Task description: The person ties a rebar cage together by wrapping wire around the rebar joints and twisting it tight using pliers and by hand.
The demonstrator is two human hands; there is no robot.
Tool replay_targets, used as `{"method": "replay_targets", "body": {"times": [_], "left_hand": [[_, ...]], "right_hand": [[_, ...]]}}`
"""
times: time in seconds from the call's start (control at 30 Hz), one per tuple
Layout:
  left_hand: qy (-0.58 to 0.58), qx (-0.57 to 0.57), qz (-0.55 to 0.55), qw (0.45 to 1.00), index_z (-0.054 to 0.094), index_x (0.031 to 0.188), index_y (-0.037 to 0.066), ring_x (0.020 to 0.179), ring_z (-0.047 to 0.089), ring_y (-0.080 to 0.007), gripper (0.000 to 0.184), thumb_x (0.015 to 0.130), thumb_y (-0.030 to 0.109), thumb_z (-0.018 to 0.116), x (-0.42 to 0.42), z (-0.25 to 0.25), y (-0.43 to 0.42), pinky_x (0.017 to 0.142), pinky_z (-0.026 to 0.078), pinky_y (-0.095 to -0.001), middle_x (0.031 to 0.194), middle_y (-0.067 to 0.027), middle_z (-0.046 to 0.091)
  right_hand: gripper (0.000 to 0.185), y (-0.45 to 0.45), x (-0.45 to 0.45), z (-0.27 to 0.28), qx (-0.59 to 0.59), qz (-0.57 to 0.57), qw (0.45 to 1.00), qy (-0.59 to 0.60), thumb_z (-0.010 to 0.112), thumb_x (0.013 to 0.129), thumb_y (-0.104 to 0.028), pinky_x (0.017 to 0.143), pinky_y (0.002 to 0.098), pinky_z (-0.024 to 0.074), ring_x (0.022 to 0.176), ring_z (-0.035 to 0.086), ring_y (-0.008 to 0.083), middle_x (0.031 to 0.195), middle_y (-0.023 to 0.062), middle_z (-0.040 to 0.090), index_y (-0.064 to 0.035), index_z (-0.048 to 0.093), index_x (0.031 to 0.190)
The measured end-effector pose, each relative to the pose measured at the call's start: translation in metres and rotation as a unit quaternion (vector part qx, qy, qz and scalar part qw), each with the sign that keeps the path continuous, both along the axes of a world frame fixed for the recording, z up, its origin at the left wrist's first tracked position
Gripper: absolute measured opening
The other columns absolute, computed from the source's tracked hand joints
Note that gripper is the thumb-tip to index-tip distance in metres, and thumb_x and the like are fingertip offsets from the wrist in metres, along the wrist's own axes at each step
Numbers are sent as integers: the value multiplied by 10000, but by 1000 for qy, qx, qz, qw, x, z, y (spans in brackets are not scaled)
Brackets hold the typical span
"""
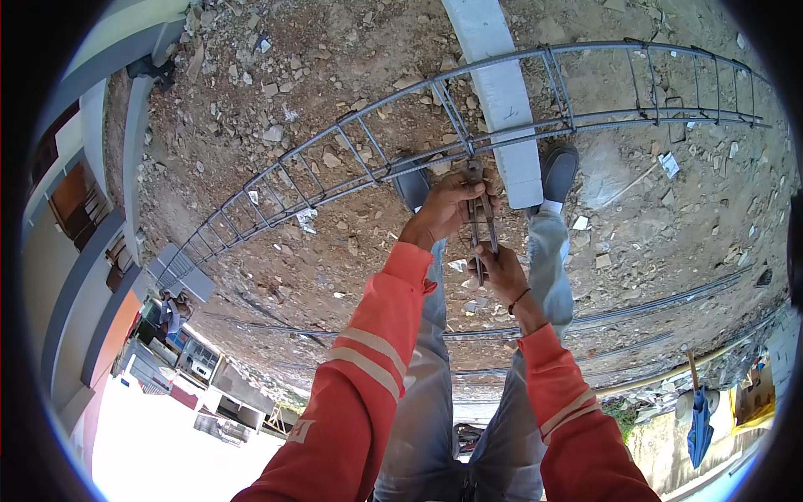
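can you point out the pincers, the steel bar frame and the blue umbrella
Pincers (491, 227): head view, on one handle
Steel bar frame (490, 64): head view, on a long bar crossing the pale slab (508, 105)
Blue umbrella (699, 428): head view, on its folded cloth

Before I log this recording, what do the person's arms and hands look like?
The left red fabric sleeve and right red fabric sleeve are long, each crossed by pale stripes; the left bears a pale printed marking. The left hand and right hand are gloveless, with a thin dark band on the right wrist.
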State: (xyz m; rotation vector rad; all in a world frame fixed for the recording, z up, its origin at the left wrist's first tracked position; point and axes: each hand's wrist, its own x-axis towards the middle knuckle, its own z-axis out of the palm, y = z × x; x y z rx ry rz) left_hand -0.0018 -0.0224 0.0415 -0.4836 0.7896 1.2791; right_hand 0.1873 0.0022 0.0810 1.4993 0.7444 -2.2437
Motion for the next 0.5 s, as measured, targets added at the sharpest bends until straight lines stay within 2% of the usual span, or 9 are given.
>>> {"method": "replay_targets", "body": {"times": [0.07, 0.13, 0.2, 0.23, 0.3, 0.33, 0.4, 0.47, 0.5], "left_hand": [[0, -1, -12, 1000, 570, 1204, 35, 976, 668, -246, 317, 916, 140, 651, -5, 1, 2, 893, 544, -422, 982, -62, 652], [-21, 20, -52, 998, 571, 1173, 34, 982, 671, -249, 287, 912, 121, 653, -11, 0, 3, 911, 546, -436, 1005, -68, 659], [-17, 5, -96, 995, 577, 1147, 28, 968, 677, -250, 262, 917, 132, 649, -16, 0, 8, 912, 544, -439, 975, -72, 670], [-13, -11, -139, 990, 582, 1121, 23, 954, 682, -250, 240, 922, 142, 644, -18, -2, 8, 914, 542, -442, 944, -76, 681], [-63, 8, -132, 989, 590, 1105, 16, 936, 687, -250, 232, 931, 161, 636, -13, -6, 15, 910, 543, -446, 898, -79, 687], [-115, 29, -126, 985, 598, 1089, 10, 919, 692, -250, 229, 939, 179, 629, -8, -8, 18, 907, 543, -450, 851, -82, 692], [-100, 12, -87, 991, 618, 1054, 4, 872, 695, -239, 269, 950, 252, 628, 5, -7, 12, 860, 553, -465, 747, -64, 669], [-15, -52, -63, 997, 635, 1024, 6, 816, 692, -209, 302, 930, 291, 668, 15, -13, 11, 754, 580, -440, 730, -54, 651], [89, -150, -95, 980, 640, 972, 6, 752, 684, -183, 302, 901, 290, 712, 21, -2, 22, 645, 585, -380, 728, -46, 633]], "right_hand": [[332, -3, -7, 2, 35, 1, 999, -21, 711, 888, -306, 492, 271, 449, 572, 579, 105, 712, 56, 644, 10, 611, 870], [270, 7, -22, 17, 54, 191, 978, -63, 767, 829, -222, 454, 267, 420, 528, 551, 94, 642, 35, 603, -12, 598, 827], [222, 8, -27, 23, -9, 98, 993, -60, 767, 818, -168, 446, 285, 409, 476, 491, 95, 575, -8, 527, -50, 579, 807], [200, 19, -26, 27, -189, 0, 982, 1, 757, 816, -135, 445, 296, 409, 453, 458, 96, 554, -28, 479, -62, 572, 832], [209, 33, -17, 22, -488, -185, 843, 129, 728, 814, -59, 455, 324, 415, 446, 422, 108, 543, -56, 399, -80, 554, 926], [209, 29, -14, 20, -489, -185, 843, 129, 728, 814, -59, 455, 324, 415, 446, 422, 108, 543, -56, 399, -80, 554, 926], [193, 23, -10, 26, -291, -146, 942, 81, 675, 839, -50, 494, 321, 427, 487, 468, 110, 571, -40, 462, -62, 535, 971], [223, 14, -4, 22, -198, -76, 975, 69, 733, 822, -90, 553, 323, 494, 613, 588, 143, 663, -1, 562, -71, 557, 957], [236, 5, 2, 21, -2, 53, 999, 11, 747, 815, -103, 567, 322, 503, 633, 606, 143, 681, 9, 586, -66, 559, 952]]}}
